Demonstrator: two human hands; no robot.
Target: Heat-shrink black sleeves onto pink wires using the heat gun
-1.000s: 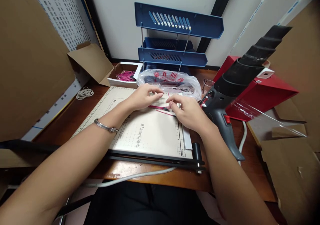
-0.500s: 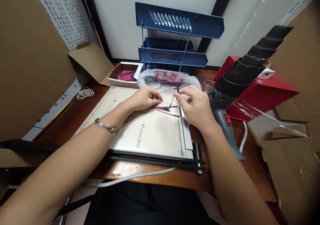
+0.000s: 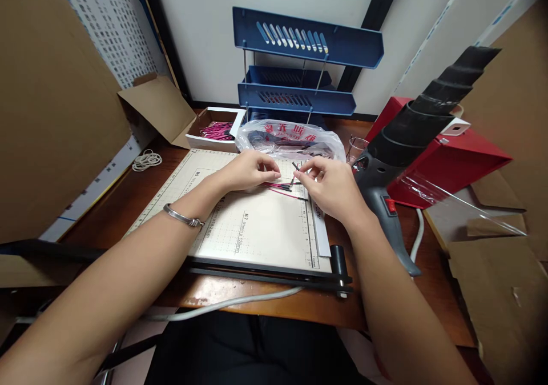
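My left hand is closed over a small bundle of thin red-and-black wires. Their black-tipped ends stick out to the right, while the other ends are hidden under my palm. Just to the right, my right hand pinches a thin wire with a black end between thumb and forefinger, tilted above the bundle. One loose wire lies slightly nearer to me. Under both hands is a cream paper cutter with a printed grid and a dark blade arm along its front edge.
Behind the cutter stand a white box full of similar wires and a clear plastic bag with red print. A blue tiered rack rises behind them. To the right are a heat gun and a red box.
My right hand has come down and slightly left, and the black end it pinches now tilts left instead of standing upright. My left hand has barely moved.
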